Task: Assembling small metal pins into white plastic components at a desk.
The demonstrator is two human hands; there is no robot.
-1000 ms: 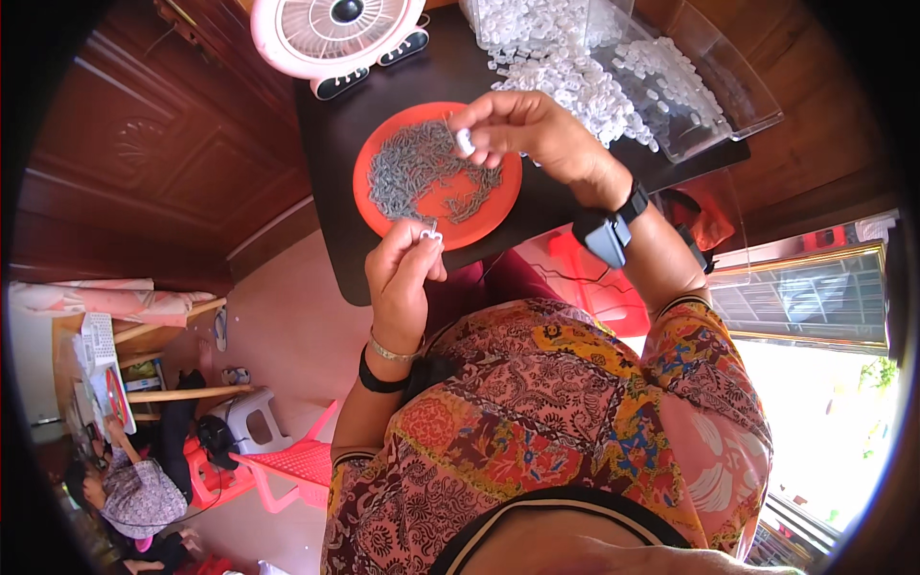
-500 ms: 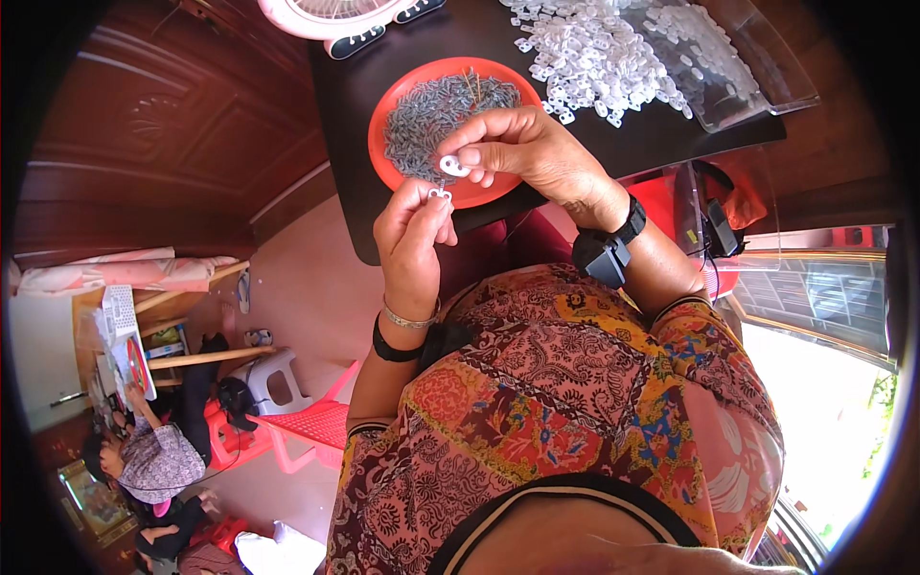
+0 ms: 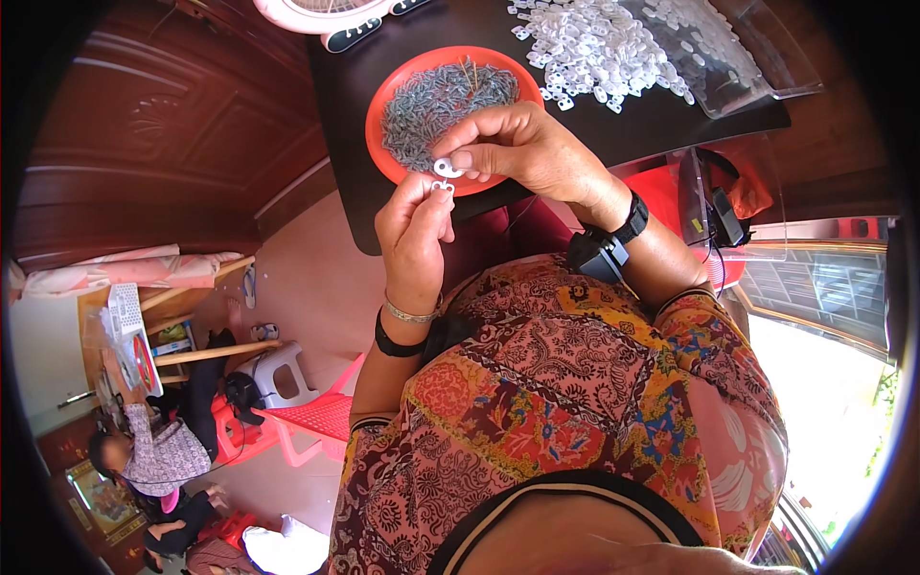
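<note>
My left hand pinches a small white clip-like piece with round openings between thumb and fingertips. Just above it, my right hand grips a small white plastic piece with holes by its edge. The two pieces meet or nearly meet; a thin screw between them is mostly hidden. Both hands are over the near rim of a round orange-red plate, which is heaped with grey screws. Beyond my right hand lies a loose pile of similar white plastic pieces.
The dark table carries a clear plastic tray with more white pieces at far right. A pink fan base stands at the back. Lower left are a red plastic chair, a white stool and a seated person.
My right hand has brought its white piece down closer to the piece in my left hand, so less of the screw shows. The person at lower left has stretched an arm toward their table.
</note>
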